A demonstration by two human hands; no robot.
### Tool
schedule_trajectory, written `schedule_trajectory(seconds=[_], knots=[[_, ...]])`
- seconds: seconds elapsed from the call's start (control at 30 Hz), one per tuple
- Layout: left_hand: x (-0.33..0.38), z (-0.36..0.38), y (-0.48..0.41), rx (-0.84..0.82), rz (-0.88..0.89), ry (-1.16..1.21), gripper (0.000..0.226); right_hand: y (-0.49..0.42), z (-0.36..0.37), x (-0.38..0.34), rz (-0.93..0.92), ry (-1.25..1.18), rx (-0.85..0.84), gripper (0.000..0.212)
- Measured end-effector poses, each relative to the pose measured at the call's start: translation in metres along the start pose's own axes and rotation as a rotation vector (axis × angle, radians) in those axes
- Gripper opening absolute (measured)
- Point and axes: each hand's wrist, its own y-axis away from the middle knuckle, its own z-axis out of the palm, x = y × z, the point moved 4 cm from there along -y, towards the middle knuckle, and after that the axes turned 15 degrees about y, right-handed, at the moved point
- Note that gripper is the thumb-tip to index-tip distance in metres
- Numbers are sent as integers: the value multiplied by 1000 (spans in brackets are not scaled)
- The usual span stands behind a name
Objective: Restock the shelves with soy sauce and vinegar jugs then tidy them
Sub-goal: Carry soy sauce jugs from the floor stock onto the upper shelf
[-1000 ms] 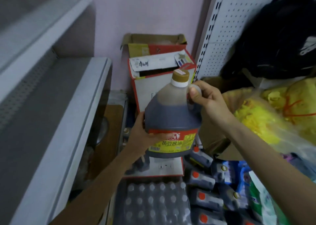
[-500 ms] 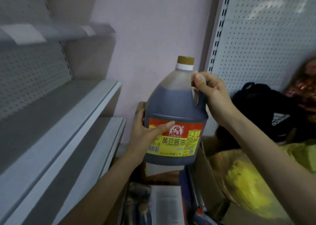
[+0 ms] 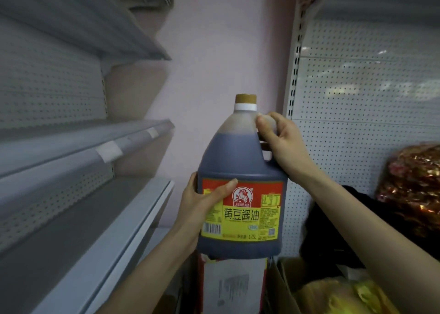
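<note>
1 soy sauce jug (image 3: 240,170) was held upright in mid-air btw 2 shelf units, cap (image 3: 246,98) up, long axis vertical, label (image 3: 245,208) facing cam; R hand (image 3: 283,144) was clamped round the handle at the jug's upper R side; L hand (image 3: 202,199) gripped the lower L side, thumb across the label, other fingers hidden behind; jug sat btw the 2 hands, touching both, resting on no shelf.

Key relation: bare shelves lay to the jug's L; mid shelf (image 3: 83,144) appeared approx level w/ the jug's shoulder, lower shelf (image 3: 95,230) nearer its base; L hand was the nearer one to them; placing prob needs a leftward carry w/ jug upright. Judged: jug in transit, not yet shelved.
</note>
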Motion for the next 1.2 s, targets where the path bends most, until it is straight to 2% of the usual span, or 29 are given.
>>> schedule_trajectory(seconds=[0.13,0.3,0.37,0.53,0.67,0.9,1.2], knots=[[39,-6,11,17,54,-21,86,-14,15,-34,-39,-3,-2,19],[77,-15,28,31,115,-71,66,-26,36,-65,-121,-91,-7,20],[86,-19,36,61,141,-98,66,-29,45,-71,-145,-131,-29,21],[100,-19,55,189,226,-135,83,-35,58,-74,-153,-369,-136,19],[107,-8,72,280,290,-171,69,-36,59,-84,-194,-479,-216,19],[117,12,124,502,394,-253,73,-28,73,-117,-276,-636,-385,16],[165,31,216,829,545,-499,78,3,106,-190,-329,-860,-575,15]])
